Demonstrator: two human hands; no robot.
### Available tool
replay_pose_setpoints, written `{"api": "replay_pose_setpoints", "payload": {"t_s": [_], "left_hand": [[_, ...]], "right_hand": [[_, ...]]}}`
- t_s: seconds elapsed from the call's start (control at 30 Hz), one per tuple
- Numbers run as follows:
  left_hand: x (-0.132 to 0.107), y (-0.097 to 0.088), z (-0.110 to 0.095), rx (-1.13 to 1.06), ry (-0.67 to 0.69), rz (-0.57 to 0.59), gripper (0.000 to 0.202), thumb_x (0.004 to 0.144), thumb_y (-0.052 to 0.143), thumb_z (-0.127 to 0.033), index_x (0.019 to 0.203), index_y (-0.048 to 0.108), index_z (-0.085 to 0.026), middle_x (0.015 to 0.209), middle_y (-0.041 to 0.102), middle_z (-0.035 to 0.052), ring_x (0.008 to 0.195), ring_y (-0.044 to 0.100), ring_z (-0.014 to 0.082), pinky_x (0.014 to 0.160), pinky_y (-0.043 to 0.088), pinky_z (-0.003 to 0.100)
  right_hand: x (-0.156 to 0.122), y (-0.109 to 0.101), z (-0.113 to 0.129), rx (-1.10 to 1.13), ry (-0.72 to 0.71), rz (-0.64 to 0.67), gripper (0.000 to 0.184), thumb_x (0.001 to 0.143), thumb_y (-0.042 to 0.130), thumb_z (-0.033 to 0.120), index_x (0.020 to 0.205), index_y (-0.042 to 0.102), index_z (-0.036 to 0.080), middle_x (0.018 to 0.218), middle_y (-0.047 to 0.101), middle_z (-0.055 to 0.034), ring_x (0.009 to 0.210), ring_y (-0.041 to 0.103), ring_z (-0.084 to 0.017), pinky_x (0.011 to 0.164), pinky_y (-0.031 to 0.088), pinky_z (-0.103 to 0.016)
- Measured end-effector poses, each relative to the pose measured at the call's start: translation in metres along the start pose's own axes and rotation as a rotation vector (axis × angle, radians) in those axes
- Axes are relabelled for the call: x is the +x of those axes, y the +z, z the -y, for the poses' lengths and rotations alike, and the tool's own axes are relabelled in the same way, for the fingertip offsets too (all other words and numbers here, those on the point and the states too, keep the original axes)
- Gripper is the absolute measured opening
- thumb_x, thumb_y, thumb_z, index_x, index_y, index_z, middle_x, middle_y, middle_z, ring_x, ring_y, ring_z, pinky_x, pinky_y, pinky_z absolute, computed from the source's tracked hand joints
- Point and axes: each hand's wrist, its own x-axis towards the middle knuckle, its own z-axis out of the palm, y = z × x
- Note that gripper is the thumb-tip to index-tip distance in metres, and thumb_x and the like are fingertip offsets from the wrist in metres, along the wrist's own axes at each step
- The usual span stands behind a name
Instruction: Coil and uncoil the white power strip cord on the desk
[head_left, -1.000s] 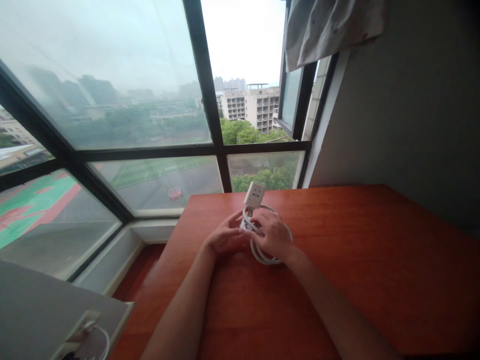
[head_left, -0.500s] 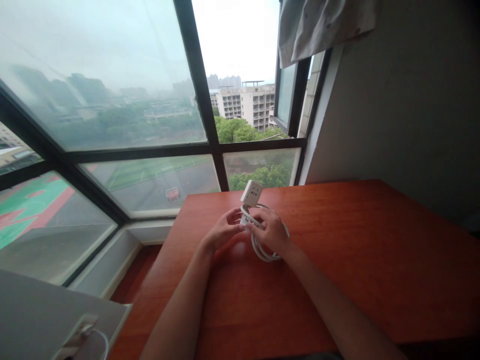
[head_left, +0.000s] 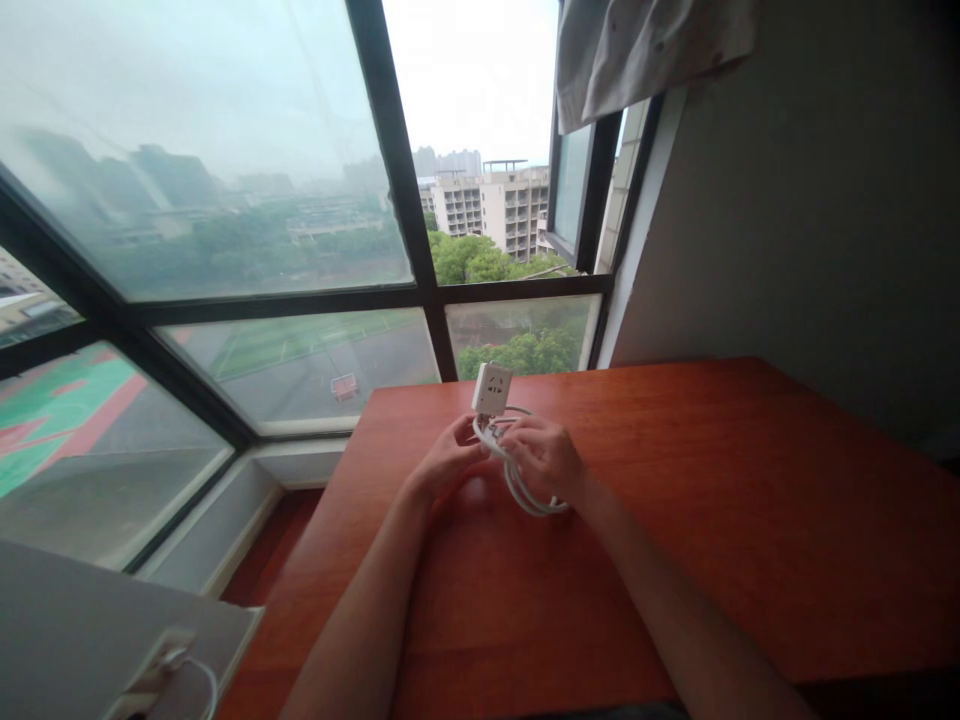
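Note:
A white power strip (head_left: 493, 390) stands tilted above the table, its socket face turned toward me. My left hand (head_left: 452, 460) is closed around its lower part from the left, with the thumb in front. The strip's lower end is mostly hidden by fingers and cable. A white cable (head_left: 525, 497) hangs in loose loops below and to the right of the strip, one loop passing across its front. My right hand (head_left: 547, 460) pinches the cable close beside the strip, thumb and fingers together. The cable's plug cannot be made out.
The reddish-brown wooden table (head_left: 720, 520) spreads under both hands. Beyond its far edge are dark-framed windows (head_left: 431, 300), one pane swung outward, with a curtain (head_left: 645, 60) above. At lower left a wall socket (head_left: 161, 665) holds a white plug with a cord.
The top of the power strip has shifted a little left and is more upright. My right hand has moved slightly right, and the cable loops have swung right with it.

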Motion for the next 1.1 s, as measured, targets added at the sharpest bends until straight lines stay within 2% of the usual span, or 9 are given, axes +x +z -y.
{"api": "replay_pose_setpoints", "payload": {"t_s": [0.07,0.17,0.3,0.43,0.6,0.73,0.87,0.97,1.1], "left_hand": [[0.0,0.001,0.0,0.012,0.008,-0.002,0.046,0.065,0.079,-0.018,0.107,0.06,-0.016,0.106,0.065,0.0093,0.094,0.062,0.0192,0.082,0.05,0.028],[0.001,0.003,0.003,0.001,-0.003,-0.007,0.049,0.065,0.079,-0.021,0.109,0.059,-0.014,0.101,0.066,0.01,0.089,0.065,0.0208,0.078,0.053,0.03],[0.003,0.004,0.006,-0.031,-0.043,-0.023,0.054,0.063,0.079,-0.021,0.112,0.059,-0.012,0.104,0.066,0.0127,0.087,0.067,0.0239,0.076,0.055,0.033],[0.002,0.004,0.006,-0.028,-0.052,-0.019,0.053,0.064,0.078,-0.018,0.113,0.058,-0.013,0.108,0.065,0.0131,0.088,0.067,0.0241,0.077,0.055,0.033],[0.001,0.004,0.002,0.01,-0.052,-0.032,0.056,0.066,0.078,-0.022,0.117,0.058,-0.014,0.11,0.065,0.0142,0.086,0.068,0.0237,0.069,0.054,0.028],[0.001,0.005,0.003,0.034,-0.04,0.026,0.062,0.064,0.079,-0.021,0.122,0.056,-0.015,0.107,0.067,0.0143,0.084,0.068,0.0234,0.071,0.053,0.03],[0.003,0.007,0.006,0.082,-0.048,0.059,0.064,0.062,0.08,-0.019,0.121,0.058,-0.015,0.107,0.068,0.0141,0.087,0.067,0.024,0.074,0.052,0.031],[0.004,0.009,0.008,0.097,-0.065,0.053,0.059,0.062,0.079,-0.018,0.119,0.06,-0.014,0.104,0.069,0.0135,0.089,0.066,0.0244,0.077,0.052,0.031],[0.002,0.008,0.005,0.003,-0.15,0.078,0.053,0.067,0.075,-0.018,0.117,0.061,-0.014,0.102,0.069,0.0134,0.088,0.067,0.0246,0.077,0.051,0.032]], "right_hand": [[0.0,-0.008,-0.018,-0.014,0.151,-0.136,0.022,0.087,0.052,0.033,0.085,0.071,0.021,0.088,0.069,-0.0063,0.087,0.063,-0.02,0.081,0.049,-0.032],[-0.003,-0.017,-0.056,0.005,0.393,-0.291,0.027,0.084,0.053,0.038,0.094,0.07,0.019,0.098,0.069,-0.009,0.09,0.064,-0.022,0.08,0.05,-0.034],[-0.009,-0.015,-0.092,0.216,0.587,-0.143,0.036,0.078,0.058,0.041,0.105,0.066,0.018,0.105,0.069,-0.0087,0.093,0.064,-0.021,0.083,0.05,-0.034],[-0.006,-0.002,-0.091,0.414,0.608,-0.022,0.034,0.079,0.058,0.044,0.094,0.069,0.016,0.092,0.071,-0.0059,0.085,0.063,-0.019,0.076,0.05,-0.03],[-0.002,-0.004,-0.086,0.564,0.728,-0.03,0.032,0.077,0.061,0.045,0.08,0.07,0.014,0.073,0.069,-0.0036,0.064,0.059,-0.014,0.056,0.047,-0.023],[-0.004,-0.016,-0.092,0.709,0.851,-0.071,0.026,0.074,0.065,0.039,0.086,0.069,0.016,0.065,0.066,-0.0009,0.054,0.056,-0.011,0.048,0.044,-0.02],[-0.005,-0.022,-0.091,0.879,0.933,0.034,0.023,0.075,0.065,0.032,0.089,0.067,0.015,0.072,0.069,-0.0056,0.057,0.061,-0.014,0.046,0.047,-0.021],[-0.004,-0.022,-0.089,0.87,0.937,-0.045,0.018,0.073,0.064,0.024,0.087,0.067,0.014,0.07,0.069,-0.0061,0.053,0.06,-0.013,0.045,0.048,-0.021],[-0.003,-0.018,-0.089,0.809,0.912,-0.199,0.014,0.074,0.062,0.024,0.082,0.067,0.014,0.07,0.071,-0.0076,0.051,0.06,-0.014,0.043,0.049,-0.022]]}}
